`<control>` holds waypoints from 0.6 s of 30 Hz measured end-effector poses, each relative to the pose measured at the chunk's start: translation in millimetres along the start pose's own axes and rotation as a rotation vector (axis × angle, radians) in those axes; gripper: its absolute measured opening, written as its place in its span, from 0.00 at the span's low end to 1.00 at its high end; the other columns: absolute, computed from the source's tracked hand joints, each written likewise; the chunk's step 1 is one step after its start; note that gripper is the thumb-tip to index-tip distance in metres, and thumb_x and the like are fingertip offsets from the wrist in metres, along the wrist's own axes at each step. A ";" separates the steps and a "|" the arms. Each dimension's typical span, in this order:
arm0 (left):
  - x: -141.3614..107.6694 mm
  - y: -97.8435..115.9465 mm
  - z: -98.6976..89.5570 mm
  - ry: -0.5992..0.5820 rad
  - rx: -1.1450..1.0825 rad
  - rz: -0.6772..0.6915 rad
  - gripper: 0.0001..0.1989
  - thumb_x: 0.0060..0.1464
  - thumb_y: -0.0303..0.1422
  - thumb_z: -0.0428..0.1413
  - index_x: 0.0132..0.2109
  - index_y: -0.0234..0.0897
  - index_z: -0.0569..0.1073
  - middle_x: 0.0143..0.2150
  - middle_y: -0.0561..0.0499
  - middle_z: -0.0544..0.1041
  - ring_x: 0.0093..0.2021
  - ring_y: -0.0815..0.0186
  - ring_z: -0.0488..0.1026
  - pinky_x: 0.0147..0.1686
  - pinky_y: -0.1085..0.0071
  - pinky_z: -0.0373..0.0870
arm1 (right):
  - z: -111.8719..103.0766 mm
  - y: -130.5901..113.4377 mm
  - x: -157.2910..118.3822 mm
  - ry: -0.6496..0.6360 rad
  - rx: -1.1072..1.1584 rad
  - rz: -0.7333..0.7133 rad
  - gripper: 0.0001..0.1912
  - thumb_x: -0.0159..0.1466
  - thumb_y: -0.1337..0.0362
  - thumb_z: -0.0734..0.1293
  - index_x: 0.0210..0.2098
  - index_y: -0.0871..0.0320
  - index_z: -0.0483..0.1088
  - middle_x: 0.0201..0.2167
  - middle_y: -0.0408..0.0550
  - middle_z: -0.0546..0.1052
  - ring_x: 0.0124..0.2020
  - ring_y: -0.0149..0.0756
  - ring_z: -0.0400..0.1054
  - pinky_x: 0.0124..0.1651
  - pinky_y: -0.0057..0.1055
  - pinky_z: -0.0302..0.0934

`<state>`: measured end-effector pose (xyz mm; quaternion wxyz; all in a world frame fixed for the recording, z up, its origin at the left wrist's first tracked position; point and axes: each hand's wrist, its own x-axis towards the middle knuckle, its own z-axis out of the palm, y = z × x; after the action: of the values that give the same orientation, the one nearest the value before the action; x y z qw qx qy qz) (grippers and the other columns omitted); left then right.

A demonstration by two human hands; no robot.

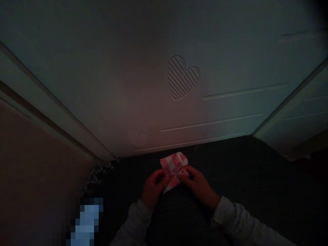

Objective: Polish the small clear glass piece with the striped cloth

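A small pink and white checked piece of cloth (173, 162) is held between my two hands, just above or on the dark surface. It looks gathered along its middle, with folds running between my fingers. My left hand (153, 186) pinches its left side between thumb and fingers. On the right side, my right hand (198, 182) grips the cloth in the same way. The upper part of the cloth fans out beyond my fingertips, and a corner hangs below them. Dim light hides the finer detail.
Behind the cloth stands a pale panel (123, 85) with grooved lines and a large striped heart (182, 78). Under my hands lies a dark ribbed surface (243, 177). A grey fringe or chain-like trim (99, 171) runs along the left. A pixelated bright patch (85, 222) is at lower left.
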<state>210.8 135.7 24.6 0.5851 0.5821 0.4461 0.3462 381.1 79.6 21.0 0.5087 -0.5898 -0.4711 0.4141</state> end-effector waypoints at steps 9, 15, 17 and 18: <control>-1.3 5.8 0.1 0.015 0.085 0.095 0.12 0.47 0.43 0.59 0.28 0.38 0.76 0.30 0.51 0.74 0.35 0.61 0.70 0.38 0.67 0.66 | 0.8 3.9 -1.2 0.009 -0.019 0.005 0.08 0.55 0.59 0.69 0.26 0.56 0.68 0.24 0.40 0.72 0.29 0.35 0.65 0.35 0.31 0.61; -1.3 3.8 0.8 0.016 0.078 0.095 0.13 0.47 0.44 0.59 0.29 0.38 0.75 0.30 0.51 0.74 0.35 0.61 0.71 0.38 0.67 0.68 | 1.5 3.2 -0.9 0.007 -0.010 0.001 0.07 0.56 0.59 0.68 0.27 0.56 0.70 0.26 0.42 0.74 0.30 0.36 0.68 0.36 0.32 0.62; -1.1 3.5 1.0 0.011 0.068 0.090 0.14 0.47 0.45 0.60 0.31 0.38 0.76 0.32 0.50 0.76 0.36 0.60 0.72 0.39 0.66 0.69 | 1.4 2.0 -0.8 0.007 -0.006 0.002 0.07 0.56 0.58 0.68 0.29 0.56 0.71 0.28 0.43 0.76 0.32 0.38 0.69 0.38 0.33 0.63; -1.0 3.5 1.0 0.008 0.065 0.086 0.14 0.46 0.45 0.60 0.32 0.38 0.77 0.34 0.50 0.77 0.37 0.59 0.73 0.40 0.65 0.69 | 1.4 1.3 -0.7 0.007 -0.004 0.002 0.08 0.56 0.58 0.68 0.30 0.56 0.72 0.29 0.44 0.77 0.33 0.39 0.70 0.39 0.34 0.64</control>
<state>211.7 134.8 28.1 0.5489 0.6178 0.4340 0.3586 379.8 79.1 19.5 0.5088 -0.5927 -0.4696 0.4115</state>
